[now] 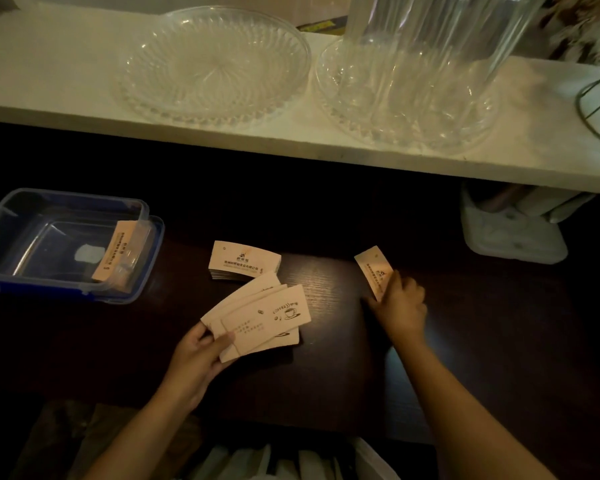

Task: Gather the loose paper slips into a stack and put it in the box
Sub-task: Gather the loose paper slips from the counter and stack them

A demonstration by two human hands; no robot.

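1. A dark wooden counter (326, 271) fills the middle of the view; a white shelf (66, 64) runs across the top from 10 to 2 o'clock, carrying two clear glass dishes and a tall ribbed glass vessel; none of these belong to the task.
2. The box (0, 237), clear plastic with a blue rim, sits open at 9 o'clock; one paper slip (113, 249) leans against its right-hand wall, though whether it lies inside or just behind the wall I cannot tell; otherwise the box looks unfilled, so by my judgement the final step is not yet done.
3. A squared-up stack (245, 263) of slips rests near the centre, well apart from the box; this part of the gathering appears finished.
4. The left hand (201, 355), at 7 o'clock, grips a loose fan of slips (260, 317), thumb on top; the fan is uneven and unaligned.
5. The right hand (400, 308), at 3 o'clock, presses its fingertips on a single stray slip (373, 268) lying flat; pinched or merely pinned, I cannot tell.
6. The slips are pale tan, slightly curved strips with dark print and a coffee-cup drawing; they look thin and easily bent.
7. Left to do, I judge: merge everything, square it, box it.
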